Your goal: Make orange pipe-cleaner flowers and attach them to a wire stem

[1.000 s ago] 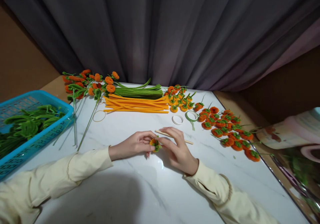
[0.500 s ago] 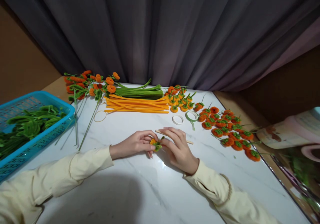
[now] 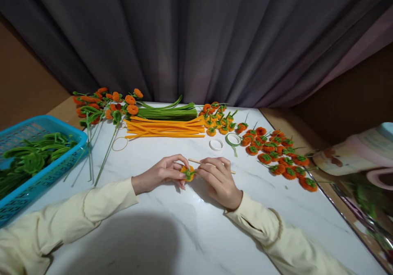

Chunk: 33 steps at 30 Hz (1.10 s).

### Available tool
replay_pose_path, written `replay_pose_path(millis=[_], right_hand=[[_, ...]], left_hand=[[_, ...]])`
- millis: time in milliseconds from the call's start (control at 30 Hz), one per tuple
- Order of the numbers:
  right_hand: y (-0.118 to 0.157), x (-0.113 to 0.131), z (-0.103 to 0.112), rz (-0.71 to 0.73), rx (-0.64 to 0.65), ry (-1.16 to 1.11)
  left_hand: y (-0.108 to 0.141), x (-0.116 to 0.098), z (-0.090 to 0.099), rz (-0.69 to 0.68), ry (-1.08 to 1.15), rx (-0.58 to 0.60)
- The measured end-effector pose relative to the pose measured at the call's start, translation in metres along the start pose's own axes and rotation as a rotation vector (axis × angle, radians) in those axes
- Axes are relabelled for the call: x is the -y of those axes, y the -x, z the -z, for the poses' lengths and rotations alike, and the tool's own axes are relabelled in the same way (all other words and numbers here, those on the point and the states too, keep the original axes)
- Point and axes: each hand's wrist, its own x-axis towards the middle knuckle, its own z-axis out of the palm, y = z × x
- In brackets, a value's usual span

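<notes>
Between the fingers of my left hand (image 3: pixel 164 171) is a small yellow-orange pipe-cleaner flower (image 3: pixel 184 170) with a green centre facing up. My right hand (image 3: pixel 219 182) has its fingertips pinched at the green stem (image 3: pixel 194 172) of that flower, its fingers curled. A thin wooden stick (image 3: pixel 194 161) passes behind the right fingers, both ends showing; whether the hand grips it or it lies on the table, I cannot tell. Both hands are just above the white marbled table (image 3: pixel 190 230).
Orange pipe cleaners (image 3: pixel 166 126), green pipe cleaners (image 3: pixel 167 112), yellow flowers (image 3: pixel 211 131), a white ring (image 3: pixel 216 144) and green tape (image 3: pixel 233 139) lie behind. A blue basket (image 3: pixel 73 137) and stemmed flowers (image 3: pixel 130 100) stand left; orange flowers (image 3: pixel 264 158) and a large cup (image 3: pixel 346 154) are right.
The flower has turned so its green centre shows more to me, and its stem now points toward my right fingertips. The whole view has shifted slightly.
</notes>
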Motion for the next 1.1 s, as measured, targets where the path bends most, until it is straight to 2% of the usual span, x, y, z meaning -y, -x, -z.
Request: replay_pose_path(millis=[267, 467, 700, 800, 967, 1100], right_hand=[[0.0031, 0.0003, -0.0013, 0.041, -0.048, 0.052], [0.0017, 0.0008, 0.003, 0.116, -0.033, 0.155], [0.0031, 0.003, 0.0019, 0.108, -0.068, 0.19], [0.0025, 0.0021, 0.0015, 0.076, -0.055, 0.169], [0.0007, 0.0006, 0.003, -0.066, -0.043, 0.073], [-0.0009, 0.0023, 0.0049, -0.081, -0.074, -0.029]], left_hand=[[-0.0019, 0.0021, 0.0016, -0.063, 0.038, 0.021], [-0.0001, 0.0025, 0.002, -0.047, 0.057, 0.049], [0.0001, 0.0014, 0.0022, -0.029, 0.052, 0.056], [-0.0004, 0.0013, 0.0018, -0.034, 0.037, 0.052], [0.0002, 0.0025, -0.0019, -0.066, -0.044, 0.002], [0.0012, 0.0038, -0.0069, -0.092, -0.097, -0.028]])
